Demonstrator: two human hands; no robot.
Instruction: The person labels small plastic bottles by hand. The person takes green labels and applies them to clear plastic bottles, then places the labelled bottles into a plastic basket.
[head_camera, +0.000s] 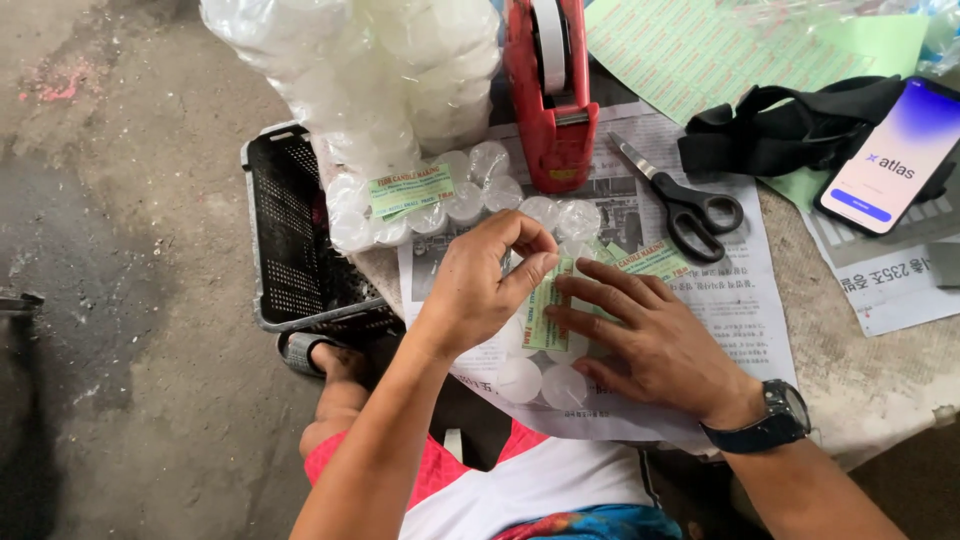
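While both hands press a green paper label (545, 305) onto a pack of white candles (540, 380), its long axis runs nearly straight away from the person, slightly tilted

The left hand (480, 290) comes in from below, wrist bent, thumb and forefinger pinched together on the label's upper left edge; the right hand (650, 335), wearing a dark wristwatch (775, 420), lies flat with fingers spread apart, fingertips holding down the label's right side. Pack and label sit on newspaper (745, 290) at the table edge, just in front of the person. A second labelled pack (420, 200) lies behind, one pair of black scissors (685, 205) and one red tape dispenser (550, 95) beyond, a black crate (285, 240) left, one phone (895, 155) far right
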